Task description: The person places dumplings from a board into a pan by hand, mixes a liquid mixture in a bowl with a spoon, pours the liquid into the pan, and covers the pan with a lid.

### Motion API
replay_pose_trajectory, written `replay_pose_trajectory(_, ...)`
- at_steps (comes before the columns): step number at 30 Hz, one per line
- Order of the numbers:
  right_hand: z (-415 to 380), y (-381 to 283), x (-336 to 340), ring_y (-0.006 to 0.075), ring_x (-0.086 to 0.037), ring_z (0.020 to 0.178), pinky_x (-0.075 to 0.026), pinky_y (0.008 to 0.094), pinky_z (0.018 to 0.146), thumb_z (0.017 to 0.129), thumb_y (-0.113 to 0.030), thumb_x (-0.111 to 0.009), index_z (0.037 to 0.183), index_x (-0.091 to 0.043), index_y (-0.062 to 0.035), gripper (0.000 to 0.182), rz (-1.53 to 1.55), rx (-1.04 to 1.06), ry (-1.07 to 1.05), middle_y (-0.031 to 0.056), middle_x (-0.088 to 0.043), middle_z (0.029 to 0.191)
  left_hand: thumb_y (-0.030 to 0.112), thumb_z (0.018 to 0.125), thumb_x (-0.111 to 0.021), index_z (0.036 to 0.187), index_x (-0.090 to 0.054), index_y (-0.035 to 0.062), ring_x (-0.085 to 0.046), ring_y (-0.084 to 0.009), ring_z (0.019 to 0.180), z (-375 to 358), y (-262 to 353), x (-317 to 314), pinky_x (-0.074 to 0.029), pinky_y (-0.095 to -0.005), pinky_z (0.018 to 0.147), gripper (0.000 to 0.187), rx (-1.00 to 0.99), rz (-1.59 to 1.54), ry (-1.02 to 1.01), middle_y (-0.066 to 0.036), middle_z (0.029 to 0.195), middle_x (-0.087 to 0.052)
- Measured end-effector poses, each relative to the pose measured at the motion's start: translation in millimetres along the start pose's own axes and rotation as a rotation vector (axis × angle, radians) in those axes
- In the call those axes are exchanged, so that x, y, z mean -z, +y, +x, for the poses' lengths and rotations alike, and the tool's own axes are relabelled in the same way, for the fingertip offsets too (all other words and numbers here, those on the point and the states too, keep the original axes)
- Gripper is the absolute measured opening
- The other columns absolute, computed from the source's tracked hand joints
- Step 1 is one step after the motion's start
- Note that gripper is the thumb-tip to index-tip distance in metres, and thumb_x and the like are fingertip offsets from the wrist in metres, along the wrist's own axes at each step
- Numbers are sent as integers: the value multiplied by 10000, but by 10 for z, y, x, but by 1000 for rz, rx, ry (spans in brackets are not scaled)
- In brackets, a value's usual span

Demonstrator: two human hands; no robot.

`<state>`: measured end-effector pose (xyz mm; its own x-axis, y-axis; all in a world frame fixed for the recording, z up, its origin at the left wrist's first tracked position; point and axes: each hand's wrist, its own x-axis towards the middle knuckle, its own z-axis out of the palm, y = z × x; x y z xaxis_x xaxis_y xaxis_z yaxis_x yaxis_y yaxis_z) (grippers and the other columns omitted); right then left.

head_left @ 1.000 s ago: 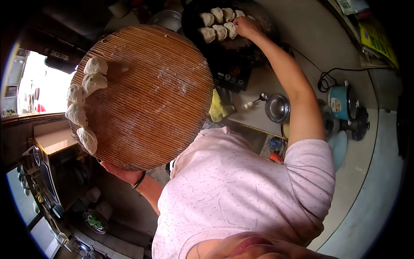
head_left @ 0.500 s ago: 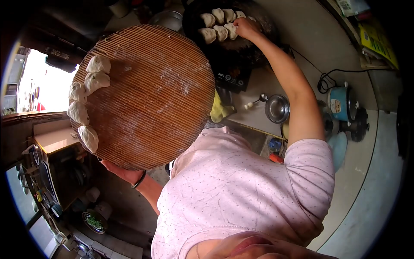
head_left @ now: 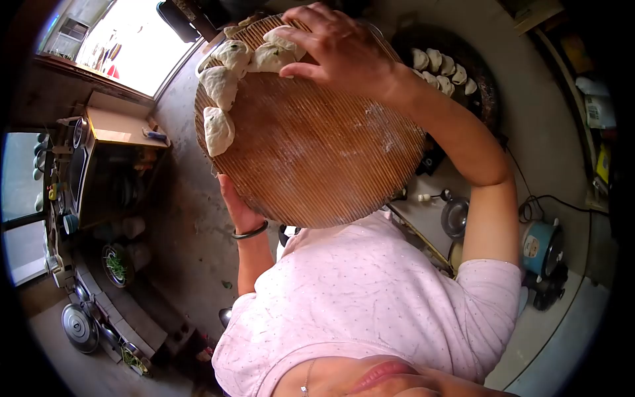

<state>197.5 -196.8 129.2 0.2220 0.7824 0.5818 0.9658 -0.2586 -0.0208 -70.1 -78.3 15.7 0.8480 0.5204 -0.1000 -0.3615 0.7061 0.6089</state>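
Observation:
My left hand [head_left: 241, 208] grips the lower left edge of a round, ribbed wooden board [head_left: 317, 152] dusted with flour. Along the board's far left rim sit several pale filled dough dumplings [head_left: 219, 87], some touching one another. Over the top of the board reaches my right hand [head_left: 347, 53], thumb and fingers spread around a dumpling [head_left: 284, 41] at the rim. A grip on it does not show clearly. In a dark round pan [head_left: 486, 86] beyond the board lie more dumplings [head_left: 446, 65] in two rows, partly hidden by my right forearm.
A metal bowl [head_left: 455, 217], a spoon [head_left: 444, 195] and a blue rice cooker [head_left: 541, 248] with a loose cable are on the right counter. To the left stands a wooden cabinet [head_left: 122, 127]; a round metal lid [head_left: 80, 327] lies lower left.
My right hand has come back from the pan to the dumplings on the board. The view has turned, and the board now appears further right, with my left hand still holding it.

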Motion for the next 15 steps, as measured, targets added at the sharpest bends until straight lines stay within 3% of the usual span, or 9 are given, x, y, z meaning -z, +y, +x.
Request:
replay_pose_trajectory(3,216,-153,-228,325,-442,1262,-345,437,1073,853,-449,-607,1169,-581,-28,527,-131,-61,-96,165,-498,1316,519,943,-421,1370,-415,78,-515,-262,1179,-11,27,-18,-439,-425,981,614,-4,31,12,-94,1339,-503)
replay_pose_trajectory(4,239,-163,-311,307,-471,1235,-376,421,1046,880,-362,-585,1124,-599,-12,427,-106,1,-52,169,-547,1250,521,942,-420,1370,-415,77,-515,-261,1178,-10,34,-9,-440,-423,980,616,-2,34,8,-94,1338,-504)
replay_pose_trajectory(7,108,-362,-194,241,-531,1118,-419,394,959,744,-307,-732,1038,-619,-60,400,-253,11,51,86,-579,1139,526,943,-415,1370,-414,76,-515,-259,1176,-44,14,7,-439,-419,979,621,-5,79,18,-94,1337,-506)
replay_pose_trajectory(11,-150,-399,-131,238,-583,1019,-493,373,834,718,-215,-736,1021,-610,-89,351,-172,-16,51,70,-605,1063,521,949,-402,1373,-411,77,-511,-255,1178,-74,7,-39,-432,-412,984,614,8,103,10,-91,1341,-502)
replay_pose_trajectory(14,-284,-374,72,247,-615,963,-519,357,802,717,-178,-746,1013,-605,-87,340,-174,39,167,72,-615,1037,517,952,-398,1378,-405,82,-495,-254,1197,-52,0,-120,-426,-414,990,609,19,87,-3,-90,1351,-491)
replay_pose_trajectory(15,-368,-385,146,240,-623,951,-522,349,807,726,-168,-747,1019,-604,-81,337,-29,-57,178,68,-622,1030,516,952,-397,1380,-403,84,-488,-253,1205,-62,-24,-126,-424,-415,992,608,15,95,-5,-90,1355,-487)
